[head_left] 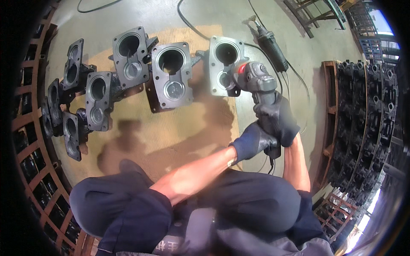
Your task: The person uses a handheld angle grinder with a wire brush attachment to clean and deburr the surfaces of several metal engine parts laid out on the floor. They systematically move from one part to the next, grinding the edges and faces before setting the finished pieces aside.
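Note:
Both of my gloved hands are wrapped round a black angle grinder (261, 87). My left hand (253, 140) grips the rear of its body, near the cord. Farther up, my right hand (282, 117) closes round the body behind the grinder's head. The head, with an orange-red disc edge showing, is at the right side of a grey metal casting (216, 80); whether the disc touches it I cannot tell. That casting has a large round bore and a smaller round recess in its flat face. Beside it on the left stands a similar casting (174, 77).
More castings, such as one with its bore upward (99, 100), stand at the left on a tan cardboard sheet (183, 132). A second power tool with a brush tip (273, 49) lies beyond my right hand, among cables. Dark parts (363, 123) are stacked on the right; a brown crate (32, 123) borders the left.

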Tool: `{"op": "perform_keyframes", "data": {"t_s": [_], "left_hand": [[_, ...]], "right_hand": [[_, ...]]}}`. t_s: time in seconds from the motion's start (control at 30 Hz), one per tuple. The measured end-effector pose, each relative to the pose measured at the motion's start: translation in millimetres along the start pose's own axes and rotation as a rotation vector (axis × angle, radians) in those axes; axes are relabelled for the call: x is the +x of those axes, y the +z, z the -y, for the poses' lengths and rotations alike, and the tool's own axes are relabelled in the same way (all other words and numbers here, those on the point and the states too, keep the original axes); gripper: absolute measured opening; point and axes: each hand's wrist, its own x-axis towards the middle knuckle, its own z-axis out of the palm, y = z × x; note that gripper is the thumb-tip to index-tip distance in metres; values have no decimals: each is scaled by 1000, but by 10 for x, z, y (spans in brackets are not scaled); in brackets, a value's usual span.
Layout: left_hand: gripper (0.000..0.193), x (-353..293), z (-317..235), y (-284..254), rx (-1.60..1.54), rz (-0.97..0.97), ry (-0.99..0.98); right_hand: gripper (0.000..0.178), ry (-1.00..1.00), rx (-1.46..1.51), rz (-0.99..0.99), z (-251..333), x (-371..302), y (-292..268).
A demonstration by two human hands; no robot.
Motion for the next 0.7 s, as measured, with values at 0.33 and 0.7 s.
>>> {"op": "perform_keyframes", "data": {"t_s": [0.33, 0.7], "left_hand": [[21, 570, -746, -246, 54, -43, 32], [23, -69, 211, 154, 333, -157, 86]], "right_hand": [[65, -164, -144, 46, 268, 917, -320], [42, 87, 22, -112, -121, -104, 55]]}}
